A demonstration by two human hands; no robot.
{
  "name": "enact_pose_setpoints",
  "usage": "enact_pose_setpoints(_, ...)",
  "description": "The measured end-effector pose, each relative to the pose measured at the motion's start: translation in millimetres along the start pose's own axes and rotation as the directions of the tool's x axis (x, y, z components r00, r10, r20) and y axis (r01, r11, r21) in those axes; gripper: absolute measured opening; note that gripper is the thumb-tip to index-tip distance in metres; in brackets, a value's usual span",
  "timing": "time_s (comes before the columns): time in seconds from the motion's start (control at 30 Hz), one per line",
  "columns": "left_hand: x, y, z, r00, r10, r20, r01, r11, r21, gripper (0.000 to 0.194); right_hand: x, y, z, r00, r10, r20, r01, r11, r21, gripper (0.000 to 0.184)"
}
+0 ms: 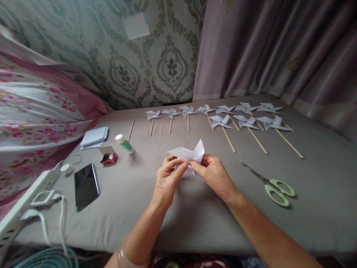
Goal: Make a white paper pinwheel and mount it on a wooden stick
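Both hands meet over the middle of the grey bed sheet [195, 212] and pinch a folded white paper pinwheel [192, 152]. My left hand [167, 178] grips its near left side with thumb and fingers pressed together. My right hand [213, 173] pinches the centre from the right. The paper's points stick up and out to the left. No stick is attached to it.
Several finished paper pinwheels on wooden sticks [223, 121] lie in rows at the back. Green-handled scissors [275, 186] lie to the right. On the left are a glue stick [125, 144], a small red box [108, 155], a stack of white paper squares [95, 137], a phone [86, 185], a spare stick [131, 130] and a power strip [30, 197].
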State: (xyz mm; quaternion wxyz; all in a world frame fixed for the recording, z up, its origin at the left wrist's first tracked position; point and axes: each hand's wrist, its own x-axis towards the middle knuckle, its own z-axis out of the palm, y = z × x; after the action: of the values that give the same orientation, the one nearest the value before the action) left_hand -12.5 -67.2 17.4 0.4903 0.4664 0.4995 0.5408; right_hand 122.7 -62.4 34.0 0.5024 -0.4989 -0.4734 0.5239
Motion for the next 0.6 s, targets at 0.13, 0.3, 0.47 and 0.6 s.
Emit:
enact_pose_setpoints(0.13, -0.5, 3.2, 0.9, 0.999, -0.032, 0.011, 0.032, 0.999, -0.027, 0.019, -0.5, -1.5, -0.5, 1.000, 0.007, 0.007, -0.007, 1.000, -0.001, 0.023)
enact_pose_setpoints(0.3, -2.3, 6.7, 2.2, 0.997, -0.031, 0.075, 0.037, 0.995, -0.088, 0.017, -1.3, -3.2, -1.1, 1.000, 0.007, 0.018, -0.007, 1.000, -0.002, 0.022)
enact_pose_setpoints(0.47, -3.3, 7.9, 2.1, 0.993, -0.072, 0.094, 0.083, 0.988, -0.127, 0.017, -2.0, -3.3, -1.1, 0.999, -0.002, 0.032, 0.003, 1.000, -0.007, 0.023)
enact_pose_setpoints(0.6, -3.6, 8.6, 1.9, 0.986, -0.139, 0.097, 0.156, 0.970, -0.189, 0.020, -2.4, -3.3, -0.7, 1.000, 0.006, 0.024, -0.006, 1.000, -0.004, 0.025)
